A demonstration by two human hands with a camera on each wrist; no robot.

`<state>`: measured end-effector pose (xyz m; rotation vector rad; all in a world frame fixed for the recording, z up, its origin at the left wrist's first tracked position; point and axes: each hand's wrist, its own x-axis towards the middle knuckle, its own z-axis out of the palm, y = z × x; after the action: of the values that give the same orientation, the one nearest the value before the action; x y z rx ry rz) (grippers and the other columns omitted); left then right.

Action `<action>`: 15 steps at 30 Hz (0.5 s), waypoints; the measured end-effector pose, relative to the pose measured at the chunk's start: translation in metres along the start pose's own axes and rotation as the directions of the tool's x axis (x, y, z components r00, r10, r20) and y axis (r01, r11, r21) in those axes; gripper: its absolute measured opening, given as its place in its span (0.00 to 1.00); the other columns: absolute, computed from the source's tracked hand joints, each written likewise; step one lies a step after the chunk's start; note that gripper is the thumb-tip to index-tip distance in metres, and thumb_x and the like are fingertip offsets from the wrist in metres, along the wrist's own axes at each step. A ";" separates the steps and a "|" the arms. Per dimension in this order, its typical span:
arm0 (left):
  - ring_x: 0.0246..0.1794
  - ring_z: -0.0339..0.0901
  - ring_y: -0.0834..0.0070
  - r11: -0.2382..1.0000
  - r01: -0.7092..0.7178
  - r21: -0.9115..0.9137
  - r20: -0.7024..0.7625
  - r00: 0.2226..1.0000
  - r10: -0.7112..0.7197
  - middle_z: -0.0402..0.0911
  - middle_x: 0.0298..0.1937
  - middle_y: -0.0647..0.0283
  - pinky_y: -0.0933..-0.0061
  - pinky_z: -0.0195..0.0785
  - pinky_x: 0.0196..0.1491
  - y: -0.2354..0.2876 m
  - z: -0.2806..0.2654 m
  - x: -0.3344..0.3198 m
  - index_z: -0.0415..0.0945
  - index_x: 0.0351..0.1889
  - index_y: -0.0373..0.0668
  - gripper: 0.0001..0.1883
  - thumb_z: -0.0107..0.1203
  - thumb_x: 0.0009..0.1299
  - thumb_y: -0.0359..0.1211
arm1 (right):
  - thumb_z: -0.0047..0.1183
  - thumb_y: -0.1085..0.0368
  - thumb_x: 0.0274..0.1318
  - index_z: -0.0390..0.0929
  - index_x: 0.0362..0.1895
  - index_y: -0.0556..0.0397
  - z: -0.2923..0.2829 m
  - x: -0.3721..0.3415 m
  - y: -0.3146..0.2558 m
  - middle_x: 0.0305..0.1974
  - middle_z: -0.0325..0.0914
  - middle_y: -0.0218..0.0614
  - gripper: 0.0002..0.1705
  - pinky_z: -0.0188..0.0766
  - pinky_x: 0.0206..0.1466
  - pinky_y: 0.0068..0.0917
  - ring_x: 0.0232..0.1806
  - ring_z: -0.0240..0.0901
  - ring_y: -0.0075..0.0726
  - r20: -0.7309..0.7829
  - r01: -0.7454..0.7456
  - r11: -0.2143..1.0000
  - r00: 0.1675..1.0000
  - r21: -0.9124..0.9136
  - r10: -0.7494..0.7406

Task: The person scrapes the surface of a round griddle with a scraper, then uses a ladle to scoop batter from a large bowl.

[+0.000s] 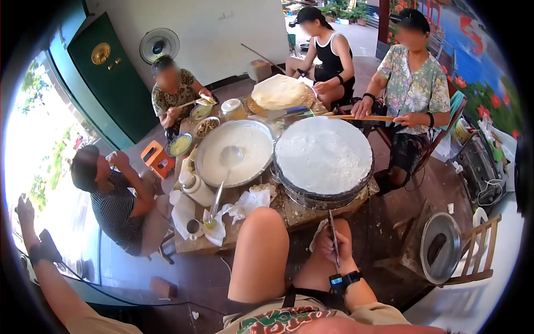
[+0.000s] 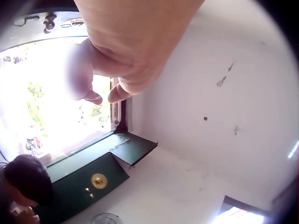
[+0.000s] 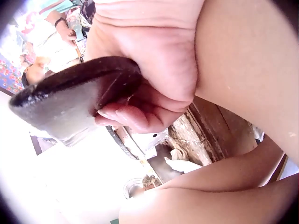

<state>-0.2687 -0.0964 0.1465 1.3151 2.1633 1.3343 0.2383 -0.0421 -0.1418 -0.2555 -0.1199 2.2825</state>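
Observation:
My right hand rests near my right knee and grips a dark flat scraper. Close up in the right wrist view, the fingers of this hand curl round the dark, wet-looking blade. Out at the far left of the head view, my left hand is raised away from the table, holding nothing visible; in the left wrist view this hand has loosely bent fingers. A round griddle covered with white batter stands before me, left of it a wide basin of batter with a ladle.
Stacked pancakes, bowls, a jar and a white bottle share the wooden table. Several people sit around it; one holds a long wooden stick reaching the griddle's back edge. A metal tray lies at right.

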 end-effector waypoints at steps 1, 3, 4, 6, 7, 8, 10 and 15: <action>0.35 0.74 0.81 0.999 0.013 -0.039 -0.028 1.000 -0.014 0.76 0.45 0.62 0.82 0.67 0.37 -0.003 -0.011 0.002 0.68 0.57 0.38 0.20 0.46 0.68 0.34 | 0.47 0.55 0.58 0.72 0.50 0.49 0.002 -0.001 -0.001 0.18 0.58 0.27 0.18 0.54 0.22 0.21 0.19 0.55 0.24 -0.021 -0.011 1.000 1.000 -0.018 0.010; 0.35 0.74 0.82 0.987 0.024 -0.156 -0.083 0.996 -0.037 0.76 0.44 0.63 0.82 0.67 0.36 -0.001 -0.036 0.003 0.68 0.57 0.39 0.20 0.46 0.68 0.34 | 0.47 0.55 0.58 0.72 0.50 0.48 0.004 -0.002 0.001 0.18 0.58 0.27 0.18 0.54 0.22 0.21 0.19 0.56 0.24 -0.063 -0.017 0.999 0.998 -0.038 0.015; 0.35 0.74 0.82 0.975 0.021 -0.223 -0.099 0.994 -0.044 0.76 0.44 0.63 0.82 0.67 0.36 0.007 -0.045 0.000 0.69 0.58 0.39 0.20 0.46 0.69 0.34 | 0.47 0.55 0.58 0.72 0.50 0.48 0.002 -0.001 0.003 0.18 0.59 0.27 0.18 0.54 0.22 0.21 0.19 0.56 0.24 -0.050 -0.019 0.999 0.999 -0.037 0.017; 0.35 0.74 0.82 0.936 0.016 -0.353 -0.061 0.997 -0.040 0.76 0.44 0.63 0.83 0.66 0.36 0.031 -0.054 -0.018 0.69 0.58 0.39 0.20 0.46 0.69 0.35 | 0.47 0.55 0.58 0.73 0.49 0.48 -0.001 0.002 0.001 0.17 0.59 0.26 0.18 0.54 0.23 0.21 0.19 0.57 0.24 -0.020 -0.029 0.999 0.999 -0.047 0.028; 0.35 0.74 0.83 0.911 0.018 -0.412 -0.012 1.000 -0.025 0.76 0.44 0.63 0.83 0.66 0.36 0.052 -0.051 -0.035 0.69 0.58 0.40 0.20 0.45 0.69 0.35 | 0.47 0.55 0.58 0.73 0.49 0.47 0.001 0.004 0.001 0.17 0.59 0.26 0.18 0.54 0.23 0.21 0.19 0.56 0.24 -0.019 -0.026 0.998 1.000 -0.055 0.025; 0.35 0.74 0.83 0.905 0.055 -0.423 0.116 0.993 -0.007 0.76 0.44 0.64 0.83 0.66 0.36 0.078 -0.040 -0.056 0.69 0.58 0.40 0.20 0.45 0.69 0.35 | 0.47 0.55 0.58 0.73 0.49 0.47 0.003 0.005 0.000 0.17 0.59 0.26 0.18 0.54 0.23 0.21 0.19 0.56 0.24 -0.015 -0.025 0.998 1.000 -0.065 0.024; 0.35 0.74 0.83 0.930 0.166 -0.329 0.441 0.897 -0.004 0.76 0.44 0.64 0.83 0.66 0.36 0.128 -0.006 -0.103 0.69 0.58 0.40 0.20 0.45 0.70 0.36 | 0.47 0.55 0.58 0.73 0.49 0.47 0.004 0.005 0.005 0.17 0.59 0.26 0.18 0.54 0.23 0.21 0.19 0.56 0.24 -0.011 -0.041 0.997 0.999 -0.064 0.041; 0.29 0.66 0.86 0.794 0.467 -0.390 0.911 0.320 0.260 0.74 0.32 0.70 0.86 0.59 0.31 0.137 0.136 -0.171 0.68 0.58 0.38 0.18 0.48 0.71 0.28 | 0.45 0.55 0.59 0.72 0.49 0.48 0.000 0.009 0.004 0.17 0.59 0.26 0.17 0.53 0.22 0.20 0.18 0.55 0.23 0.004 -0.015 0.996 1.000 -0.092 0.015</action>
<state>-0.0140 -0.1365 0.1502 1.1368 0.8129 0.6822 0.2300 -0.0380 -0.1440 -0.2996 -0.2266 2.2956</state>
